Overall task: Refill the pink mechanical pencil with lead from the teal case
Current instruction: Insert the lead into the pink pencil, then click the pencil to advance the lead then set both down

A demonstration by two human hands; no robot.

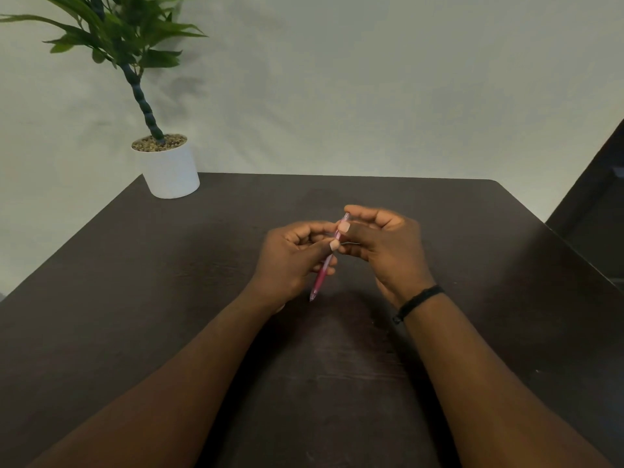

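Observation:
The pink mechanical pencil (320, 276) is held above the middle of the dark table, tilted, with its tip pointing down toward me and its cap end up and away. My left hand (290, 261) grips the barrel around its middle. My right hand (381, 244) pinches the pencil's upper end between thumb and fingers. The two hands touch each other around the pencil. No teal case shows anywhere in the view; whether either hand hides it, I cannot tell.
A white pot (170, 170) with a green plant stands at the table's (202, 298) far left corner, against the pale wall. A black band circles my right wrist (418, 302). A dark piece of furniture rises beyond the table's right edge.

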